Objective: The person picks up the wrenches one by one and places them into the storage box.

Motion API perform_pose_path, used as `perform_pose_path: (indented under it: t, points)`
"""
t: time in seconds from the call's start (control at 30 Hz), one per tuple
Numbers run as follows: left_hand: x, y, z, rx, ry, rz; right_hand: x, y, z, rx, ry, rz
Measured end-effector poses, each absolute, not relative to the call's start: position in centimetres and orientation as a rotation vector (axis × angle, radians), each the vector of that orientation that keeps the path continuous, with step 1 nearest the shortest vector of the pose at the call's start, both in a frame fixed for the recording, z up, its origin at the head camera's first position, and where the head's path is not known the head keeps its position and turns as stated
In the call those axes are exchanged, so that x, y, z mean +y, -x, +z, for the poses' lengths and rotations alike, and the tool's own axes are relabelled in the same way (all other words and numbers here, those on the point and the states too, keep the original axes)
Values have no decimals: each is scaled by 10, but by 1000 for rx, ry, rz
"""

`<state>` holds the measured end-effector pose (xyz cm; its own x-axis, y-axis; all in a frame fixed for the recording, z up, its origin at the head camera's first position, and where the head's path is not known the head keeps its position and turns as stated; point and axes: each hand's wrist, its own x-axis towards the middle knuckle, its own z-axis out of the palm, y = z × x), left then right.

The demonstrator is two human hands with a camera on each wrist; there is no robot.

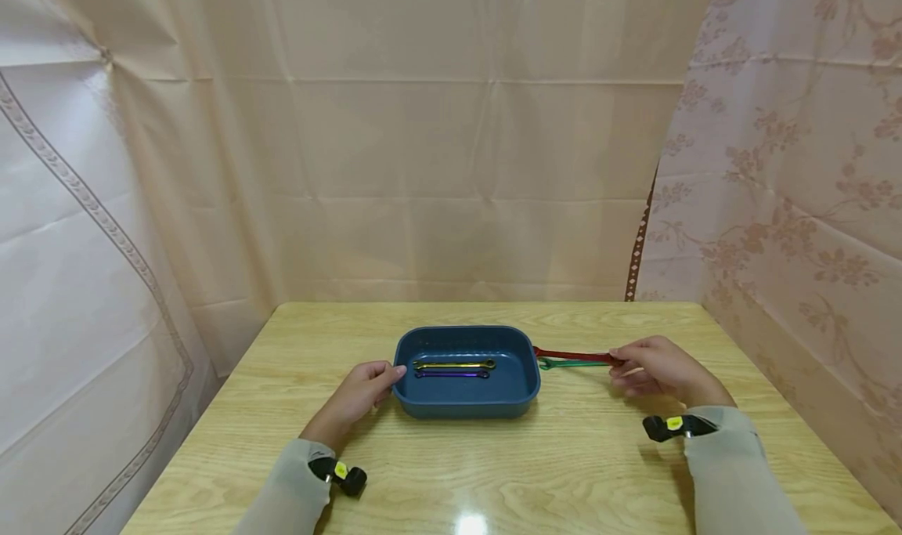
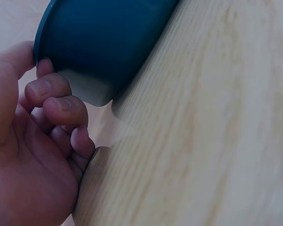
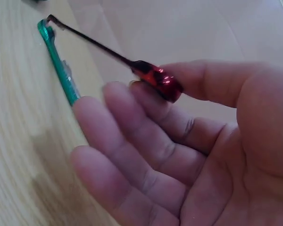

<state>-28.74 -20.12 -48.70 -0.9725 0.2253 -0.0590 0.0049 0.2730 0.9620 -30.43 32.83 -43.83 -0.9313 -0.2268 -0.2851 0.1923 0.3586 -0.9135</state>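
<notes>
My left hand (image 1: 355,396) pinches the left rim of a dark blue rectangular tray (image 1: 465,411), thumb on top and fingers curled beneath, also seen in the left wrist view. Inside the tray lie a gold wrench (image 1: 454,366) and, just in front of it, a shorter purple wrench (image 1: 451,375). To the tray's right, my right hand (image 1: 665,370) pinches one end of a red wrench (image 3: 151,75) between thumb and index finger, its other fingers loosely bent. The red wrench's far end points toward the tray's right wall. A green wrench (image 3: 61,73) lies on the table below it, partly hidden by the fingers.
The light wood-grain table (image 1: 493,472) carries the tray and wrenches. A beige curtain (image 1: 451,167) hangs behind the far edge, with patterned cloth (image 1: 796,190) on the right and pale cloth (image 1: 77,300) on the left. Each wrist wears a black camera band.
</notes>
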Motion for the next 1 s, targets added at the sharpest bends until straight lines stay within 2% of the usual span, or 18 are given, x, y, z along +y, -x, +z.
perform_pose_path:
  t: [0.43, 1.0]
  points:
    - [-203, 286, -488, 2345, -212, 1776, 328, 302, -430, 2120, 43, -1741]
    - [-204, 290, -491, 2348, -262, 1770, 323, 301, -414, 2222, 60, -1762]
